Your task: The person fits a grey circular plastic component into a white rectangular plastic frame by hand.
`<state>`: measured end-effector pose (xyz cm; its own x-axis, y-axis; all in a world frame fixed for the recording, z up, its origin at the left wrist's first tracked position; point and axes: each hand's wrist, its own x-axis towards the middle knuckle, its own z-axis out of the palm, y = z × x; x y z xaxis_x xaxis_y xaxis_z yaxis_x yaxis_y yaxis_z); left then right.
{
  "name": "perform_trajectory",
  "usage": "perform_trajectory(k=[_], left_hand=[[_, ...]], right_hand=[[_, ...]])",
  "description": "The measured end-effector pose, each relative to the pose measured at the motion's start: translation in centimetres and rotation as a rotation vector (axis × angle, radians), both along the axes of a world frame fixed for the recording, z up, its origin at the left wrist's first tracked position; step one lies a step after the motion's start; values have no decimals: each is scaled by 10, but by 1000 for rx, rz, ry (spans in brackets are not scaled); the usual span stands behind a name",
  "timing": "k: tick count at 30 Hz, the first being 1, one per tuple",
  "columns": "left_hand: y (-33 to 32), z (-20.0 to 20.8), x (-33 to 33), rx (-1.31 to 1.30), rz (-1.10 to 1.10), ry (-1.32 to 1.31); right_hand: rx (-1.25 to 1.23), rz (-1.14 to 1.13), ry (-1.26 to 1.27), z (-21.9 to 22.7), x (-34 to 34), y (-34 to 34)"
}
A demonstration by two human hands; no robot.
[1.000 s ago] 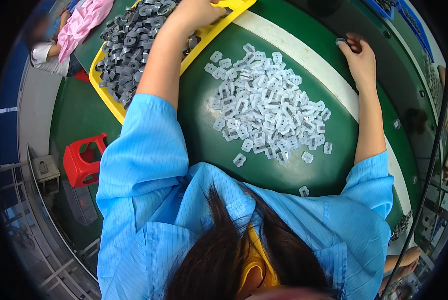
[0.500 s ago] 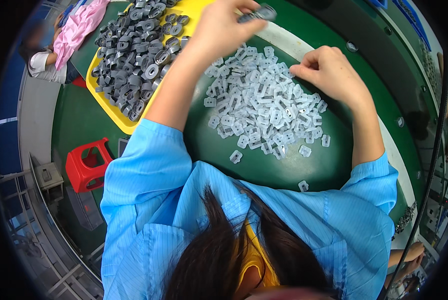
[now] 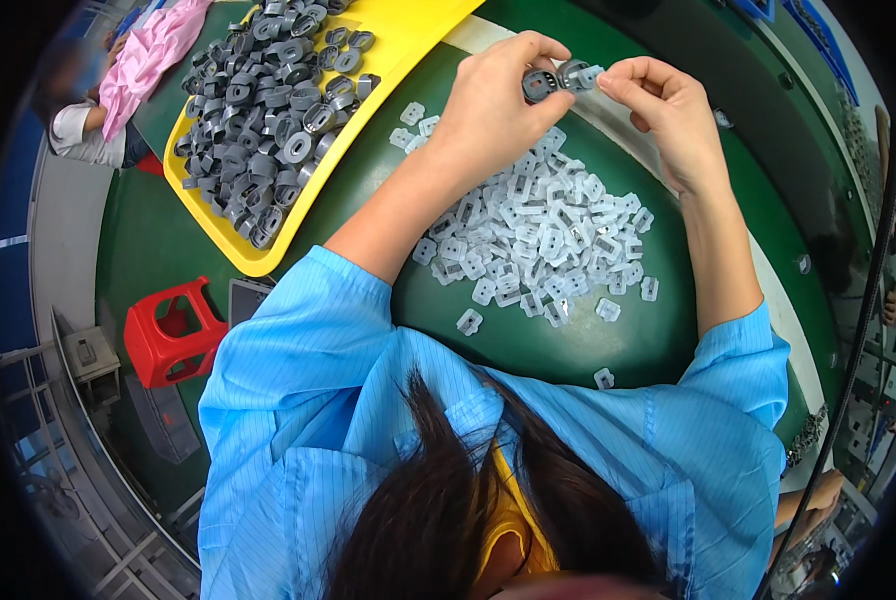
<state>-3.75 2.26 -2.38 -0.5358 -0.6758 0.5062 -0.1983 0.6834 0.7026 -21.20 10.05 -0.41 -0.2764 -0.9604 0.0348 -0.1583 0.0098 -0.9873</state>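
Observation:
In my left hand (image 3: 498, 105) are dark grey, ring-like plastic housings (image 3: 572, 76); two round ends show between thumb and fingers. My right hand (image 3: 673, 112) pinches a small translucent white plastic clip (image 3: 589, 77) between thumb and forefinger, right against the nearer grey housing. Whether the clip sits inside it, I cannot tell. Both hands are raised over the far edge of a heap of similar white clips (image 3: 558, 225) on the green table (image 3: 423, 320). To the left, a yellow tray (image 3: 258, 262) carries many loose grey housings (image 3: 258, 110).
A pale rim (image 3: 633, 150) edges the table, with a dark green belt (image 3: 758, 150) carrying scattered small parts beyond it. A red stool (image 3: 173, 340) stands at left. Another person with pink cloth (image 3: 153, 70) is at upper left; another person's hands (image 3: 813, 500) show at lower right.
My left hand has come right and slightly down with the grey housings. My right hand has risen from beside the heap to meet it, now with a white clip at its fingertips.

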Motion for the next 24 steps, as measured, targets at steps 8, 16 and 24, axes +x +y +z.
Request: perform_trajectory(k=[8,16,24], left_hand=[[7,2,0,218,-73,14],[12,8,-3,133,-119,-9],[-3,7,5,810,-398,252]], right_hand=[[-4,25,-212,-12,14,1],[38,84,-203,-9,2,-2],[122,218,-381,3,-6,2]])
